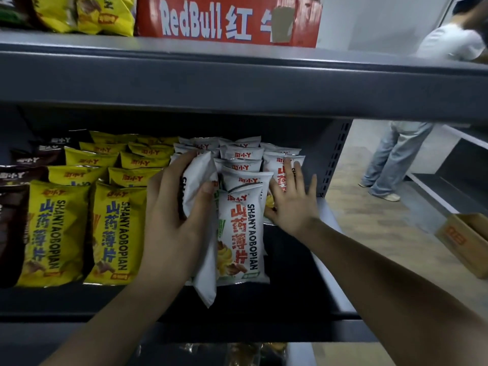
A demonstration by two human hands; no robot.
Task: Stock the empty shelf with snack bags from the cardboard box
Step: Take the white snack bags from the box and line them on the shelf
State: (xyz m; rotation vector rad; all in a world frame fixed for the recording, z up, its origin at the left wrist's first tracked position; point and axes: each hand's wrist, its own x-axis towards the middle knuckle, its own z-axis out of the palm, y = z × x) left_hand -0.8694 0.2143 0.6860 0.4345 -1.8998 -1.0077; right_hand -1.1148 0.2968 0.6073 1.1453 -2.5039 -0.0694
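Observation:
My left hand (173, 207) grips a white snack bag (203, 249) turned edge-on at the left side of the white stack. Beside it another white bag (241, 233) stands upright, front facing me. More white bags (241, 157) fill the rows behind. My right hand (291, 202), fingers straight and spread, presses against the rightmost white bag (280, 165). The bags sit on a dark grey shelf (298, 283). The cardboard box (467, 241) lies on the floor at the far right, only partly in view.
Yellow bags (52, 231) and dark brown bags (10, 207) fill the shelf's left part. The shelf above (237, 83) carries a red RedBull carton (227, 19) and more yellow bags. A perforated upright (335, 157) ends the shelf. A person (396, 159) stands in the aisle.

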